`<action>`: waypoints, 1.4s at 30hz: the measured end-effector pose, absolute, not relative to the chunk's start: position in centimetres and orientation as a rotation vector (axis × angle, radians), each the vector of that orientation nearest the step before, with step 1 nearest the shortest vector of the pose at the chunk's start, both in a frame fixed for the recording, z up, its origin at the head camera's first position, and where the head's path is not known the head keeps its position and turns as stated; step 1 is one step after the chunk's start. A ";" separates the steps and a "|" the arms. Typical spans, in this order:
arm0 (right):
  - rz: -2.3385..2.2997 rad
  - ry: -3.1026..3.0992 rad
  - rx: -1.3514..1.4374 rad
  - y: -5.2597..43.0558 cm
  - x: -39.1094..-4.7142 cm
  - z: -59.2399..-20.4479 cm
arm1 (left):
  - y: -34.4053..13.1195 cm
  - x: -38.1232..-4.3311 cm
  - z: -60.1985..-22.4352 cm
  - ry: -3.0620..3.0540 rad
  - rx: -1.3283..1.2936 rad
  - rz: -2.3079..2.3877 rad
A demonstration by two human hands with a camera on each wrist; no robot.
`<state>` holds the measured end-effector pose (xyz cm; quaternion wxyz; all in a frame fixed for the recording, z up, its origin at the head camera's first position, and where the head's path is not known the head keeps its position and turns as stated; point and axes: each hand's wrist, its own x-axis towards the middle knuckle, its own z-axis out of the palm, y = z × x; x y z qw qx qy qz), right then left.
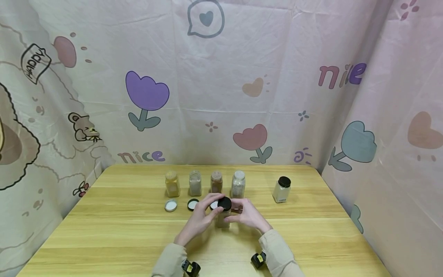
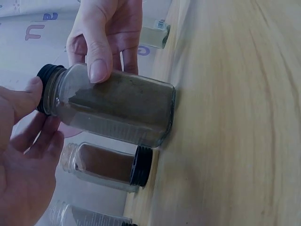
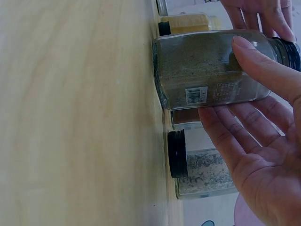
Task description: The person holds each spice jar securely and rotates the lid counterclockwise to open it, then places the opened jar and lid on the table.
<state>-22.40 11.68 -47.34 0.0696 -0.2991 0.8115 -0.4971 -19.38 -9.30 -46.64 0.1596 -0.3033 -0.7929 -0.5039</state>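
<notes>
A square glass jar of grey-brown powder [image 1: 223,221] with a black lid [image 1: 225,203] is upright between both hands near the table's middle. My left hand [image 1: 203,214] pinches the lid at its rim between thumb and fingers. On the other side, my right hand [image 1: 250,215] grips the jar's body, thumb on one face and fingers beneath the opposite one in the right wrist view. A barcode label [image 3: 196,95] shows on the glass. Whether the jar's base touches the table I cannot tell.
Behind stand open jars: yellow powder [image 1: 172,187], grey powder [image 1: 195,186], brown powder [image 1: 216,186] and white speckled seasoning [image 1: 238,187]. Before them lie a pale lid [image 1: 171,205], a black-rimmed lid [image 1: 192,204] and a black lid [image 3: 177,154]. A black-capped jar [image 1: 282,190] stands right.
</notes>
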 end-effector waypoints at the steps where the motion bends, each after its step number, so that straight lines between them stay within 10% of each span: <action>1: -1.494 2.443 -0.896 11.7 -22.4 -47.3 | -9.2 -19.4 -46.7 -2.259 -0.845 -1.440; 42: -1.502 2.428 -0.856 11.6 -22.1 -47.1 | -9.2 -19.3 -46.6 -2.337 -0.995 -1.434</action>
